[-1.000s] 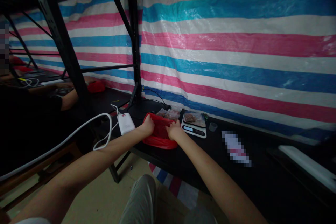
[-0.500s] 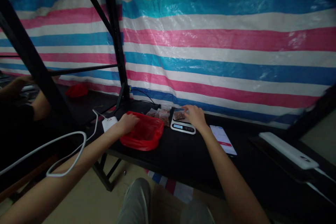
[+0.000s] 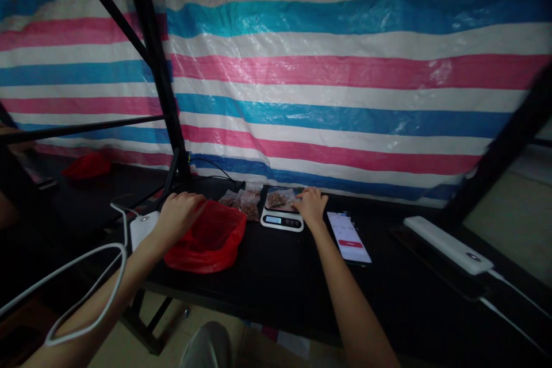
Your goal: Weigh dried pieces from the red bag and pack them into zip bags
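My left hand (image 3: 181,215) has its fingers curled over the left rim of an open red plastic bag (image 3: 219,253). My right hand (image 3: 313,204) is at the right side of a small white digital scale (image 3: 282,221), fingers apart. Its fingertips reach the edge of a clear bag of brown bits (image 3: 280,198) lying on the scale's plate; whether they touch it I cannot tell. The scale's display is lit. Several similar clear bags (image 3: 248,204) lie between the red bag and the scale.
A phone with a lit screen (image 3: 348,238) lies right of the scale. Farther right is a white power bank (image 3: 448,244) with cables. Another white device (image 3: 144,227) and a looping white cable (image 3: 118,293) are by my left arm. A black frame post (image 3: 157,80) stands at left.
The view has swung right, so things appear farther left. My right hand has eased back from over the clear bag toward the scale's right edge. My left hand stays at the red bag.
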### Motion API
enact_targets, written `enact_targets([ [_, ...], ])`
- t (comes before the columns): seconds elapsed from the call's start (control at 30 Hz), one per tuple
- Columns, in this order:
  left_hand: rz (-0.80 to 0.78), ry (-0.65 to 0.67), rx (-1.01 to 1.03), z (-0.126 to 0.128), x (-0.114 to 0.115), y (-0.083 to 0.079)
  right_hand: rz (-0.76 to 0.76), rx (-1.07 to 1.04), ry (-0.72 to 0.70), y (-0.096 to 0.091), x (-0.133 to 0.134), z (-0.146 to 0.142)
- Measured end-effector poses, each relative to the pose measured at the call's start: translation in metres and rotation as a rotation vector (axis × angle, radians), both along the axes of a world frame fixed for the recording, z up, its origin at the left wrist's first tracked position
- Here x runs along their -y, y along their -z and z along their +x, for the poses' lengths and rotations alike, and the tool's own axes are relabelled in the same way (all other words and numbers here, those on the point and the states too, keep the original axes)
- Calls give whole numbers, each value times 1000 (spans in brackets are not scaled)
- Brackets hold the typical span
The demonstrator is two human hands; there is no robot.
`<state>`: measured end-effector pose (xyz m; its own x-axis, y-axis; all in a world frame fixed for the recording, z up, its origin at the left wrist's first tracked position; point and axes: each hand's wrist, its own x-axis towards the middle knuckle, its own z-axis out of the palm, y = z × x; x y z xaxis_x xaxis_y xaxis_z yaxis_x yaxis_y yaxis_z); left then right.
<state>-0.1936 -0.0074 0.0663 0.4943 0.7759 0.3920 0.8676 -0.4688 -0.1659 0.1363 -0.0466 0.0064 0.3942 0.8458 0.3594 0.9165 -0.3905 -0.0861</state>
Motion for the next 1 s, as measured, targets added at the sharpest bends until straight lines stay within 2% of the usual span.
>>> enact_targets([
  [0.07,54,-6,88,15,13,-4,-5,0,-7,0,-6,-2],
  [0.13,61,45,150,42,28,-4,-5,12,21,0,-11,-3],
  [0.23,14,193,211,100,37,12,3,15,60,-1,-16,-4],
  [0.3,-36,262,242,139,27,28,-6,-20,52,0,-19,-5],
  [0.37,-105,275,222,171,7,44,-16,-64,40,1,-21,-4],
  [0.47,-181,260,152,200,-24,58,-1,-97,23,5,-21,-2],
  [0.53,-204,275,107,208,-37,63,19,-107,3,7,-21,-1],
  [0.63,-191,298,133,210,-43,68,52,-113,-52,8,-18,0],
  [0.8,-155,297,427,204,-36,77,171,-55,-150,1,-11,-6],
  [1.0,-184,348,792,198,-41,73,222,-100,-59,-1,-4,1],
])
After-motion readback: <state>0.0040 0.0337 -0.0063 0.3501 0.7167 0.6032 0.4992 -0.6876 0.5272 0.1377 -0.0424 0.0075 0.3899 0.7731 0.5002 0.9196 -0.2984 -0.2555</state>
